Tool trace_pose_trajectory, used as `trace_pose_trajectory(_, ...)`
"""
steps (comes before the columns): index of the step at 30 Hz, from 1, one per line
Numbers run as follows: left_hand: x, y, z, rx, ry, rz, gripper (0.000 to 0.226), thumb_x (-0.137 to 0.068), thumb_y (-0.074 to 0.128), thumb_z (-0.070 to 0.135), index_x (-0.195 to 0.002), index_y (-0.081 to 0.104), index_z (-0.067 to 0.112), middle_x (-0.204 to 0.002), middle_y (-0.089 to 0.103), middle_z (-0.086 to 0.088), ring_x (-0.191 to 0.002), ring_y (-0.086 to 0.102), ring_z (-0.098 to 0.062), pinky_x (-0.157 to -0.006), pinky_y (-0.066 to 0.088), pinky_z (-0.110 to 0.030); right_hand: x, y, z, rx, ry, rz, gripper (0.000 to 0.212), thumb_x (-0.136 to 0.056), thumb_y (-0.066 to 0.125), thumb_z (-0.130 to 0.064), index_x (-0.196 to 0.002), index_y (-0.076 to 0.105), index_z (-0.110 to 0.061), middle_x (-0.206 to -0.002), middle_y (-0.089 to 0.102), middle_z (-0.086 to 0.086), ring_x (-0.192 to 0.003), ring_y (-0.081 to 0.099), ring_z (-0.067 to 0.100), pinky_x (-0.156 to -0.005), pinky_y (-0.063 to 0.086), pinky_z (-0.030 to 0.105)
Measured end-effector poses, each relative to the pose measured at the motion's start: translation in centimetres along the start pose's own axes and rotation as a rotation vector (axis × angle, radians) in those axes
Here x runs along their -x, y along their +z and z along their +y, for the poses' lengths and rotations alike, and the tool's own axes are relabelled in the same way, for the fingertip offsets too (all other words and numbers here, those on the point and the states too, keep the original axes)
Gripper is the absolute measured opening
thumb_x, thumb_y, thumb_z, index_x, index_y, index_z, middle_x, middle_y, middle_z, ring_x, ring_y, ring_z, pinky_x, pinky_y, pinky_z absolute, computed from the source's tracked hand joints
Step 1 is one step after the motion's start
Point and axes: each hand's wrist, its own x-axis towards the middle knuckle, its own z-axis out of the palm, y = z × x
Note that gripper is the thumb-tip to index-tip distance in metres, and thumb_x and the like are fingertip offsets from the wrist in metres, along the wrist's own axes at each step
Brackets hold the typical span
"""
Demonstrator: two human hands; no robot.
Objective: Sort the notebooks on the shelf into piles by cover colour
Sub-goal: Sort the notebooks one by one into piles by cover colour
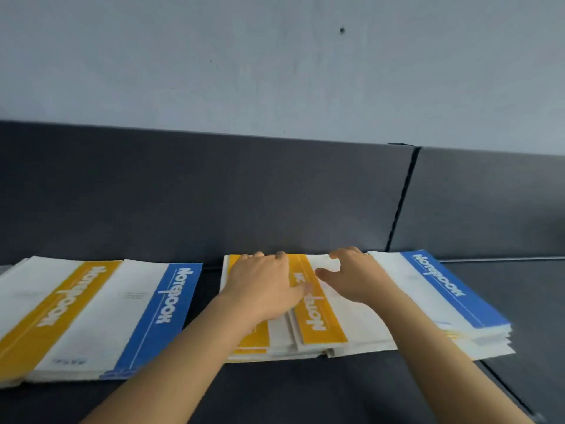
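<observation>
White notebooks with a yellow or blue "Notebook" band lie on a dark grey shelf. In the middle lies a pile of yellow-banded notebooks. My left hand rests flat on its left part, fingers reaching the far edge. My right hand lies on the top notebook's white part, fingers at the far edge, thumb spread. To the right sits a stack topped by a blue-banded notebook. At the left lie a blue-banded notebook and a yellow-banded notebook, overlapping.
A dark grey back panel rises right behind the notebooks, with a vertical seam at the right. Above it is a pale wall. The shelf continues to the right of the blue-topped stack.
</observation>
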Motion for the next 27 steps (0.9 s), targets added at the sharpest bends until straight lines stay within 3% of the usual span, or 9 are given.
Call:
trace_pose_trajectory(4,-2.1,1.2,2.6,0.181,-0.167,0.006,0.051,-0.092,0.049,0.056,-0.118,0.050,0.012,-0.118,0.064,-0.007,-0.108,0.060,-0.026,-0.076,0.044,-0.032,-1.5,0.9,1.8,-0.146,0.019,-0.019,0.051,-0.092,0.052,-0.045,-0.133,0.046,-0.016,-0.134,0.053,0.003,-0.119,0.052,0.024,-0.091,0.041,0.031)
trace_pose_trajectory(8,-2.8,2.5,2.8,0.316,-0.234,0.013,0.058,-0.085,0.062,0.053,-0.129,0.046,0.018,-0.126,0.060,-0.001,-0.117,0.054,-0.023,-0.091,0.048,-0.035,-2.0,1.9,1.9,-0.274,-0.045,-0.068,0.051,-0.090,0.054,-0.043,-0.136,0.045,-0.022,-0.137,0.050,0.000,-0.121,0.051,0.023,-0.092,0.041,0.033)
trace_pose_trajectory(11,-2.7,2.8,2.5,0.695,-0.328,0.052,0.070,-0.076,0.078,0.037,-0.135,0.041,0.024,-0.130,0.057,0.003,-0.116,0.056,-0.015,-0.094,0.050,-0.037,-1.8,1.6,2.3,-0.374,-0.047,-0.062,0.053,-0.089,0.058,-0.044,-0.134,0.047,-0.021,-0.137,0.050,0.000,-0.119,0.051,0.021,-0.092,0.041,0.031)
trace_pose_trajectory(14,-2.7,2.8,2.7,1.052,-0.314,0.139,0.072,-0.077,0.080,0.012,-0.134,0.041,0.032,-0.119,0.054,0.022,-0.094,0.058,0.005,-0.079,0.054,-0.024,-1.6,0.9,2.9,-0.550,-0.042,-0.020,0.048,-0.088,0.061,-0.042,-0.130,0.053,-0.019,-0.129,0.056,-0.002,-0.108,0.052,0.015,-0.085,0.040,0.028)
trace_pose_trajectory(17,-2.8,2.8,3.0,1.302,-0.279,0.175,0.071,-0.079,0.077,0.001,-0.134,0.045,0.033,-0.122,0.051,0.024,-0.092,0.061,0.008,-0.073,0.054,-0.017,-1.7,0.6,3.0,-0.654,-0.030,-0.034,0.047,-0.089,0.060,-0.043,-0.129,0.055,-0.020,-0.128,0.056,-0.002,-0.104,0.052,0.015,-0.085,0.042,0.031)
trace_pose_trajectory(19,-2.7,2.8,3.3,1.413,-0.268,0.165,0.072,-0.081,0.075,0.001,-0.139,0.044,0.030,-0.133,0.053,0.018,-0.105,0.060,0.004,-0.084,0.055,-0.023,-1.6,0.9,2.9,-0.648,-0.022,-0.058,0.050,-0.088,0.060,-0.046,-0.131,0.054,-0.021,-0.132,0.054,0.000,-0.115,0.053,0.020,-0.094,0.045,0.035)
trace_pose_trajectory(21,-2.8,3.1,3.3,1.475,-0.296,0.174,0.079,-0.081,0.074,0.001,-0.147,0.037,0.025,-0.141,0.052,0.011,-0.115,0.061,-0.011,-0.088,0.056,-0.034,-1.7,0.9,3.0,-0.620,-0.003,-0.074,0.054,-0.087,0.060,-0.047,-0.134,0.049,-0.022,-0.136,0.052,0.001,-0.121,0.052,0.023,-0.098,0.042,0.035)
trace_pose_trajectory(23,-2.8,3.1,2.8,1.552,-0.322,0.207,0.071,-0.082,0.072,-0.001,-0.142,0.043,0.024,-0.133,0.061,0.006,-0.105,0.069,-0.019,-0.080,0.059,-0.036,-1.9,0.4,3.6,-0.690,0.038,-0.065,0.059,-0.085,0.064,-0.046,-0.135,0.046,-0.023,-0.133,0.052,0.001,-0.117,0.054,0.024,-0.099,0.043,0.040)
trace_pose_trajectory(27,-2.7,2.1,1.6,1.685,-0.335,0.208,0.053,-0.084,0.069,0.000,-0.131,0.055,0.019,-0.109,0.074,0.002,-0.091,0.073,-0.022,-0.073,0.060,-0.036,-2.2,-0.6,4.8,-1.092,0.152,-0.015,0.058,-0.078,0.075,-0.026,-0.130,0.049,-0.022,-0.120,0.059,0.004,-0.100,0.063,0.027,-0.090,0.052,0.047)
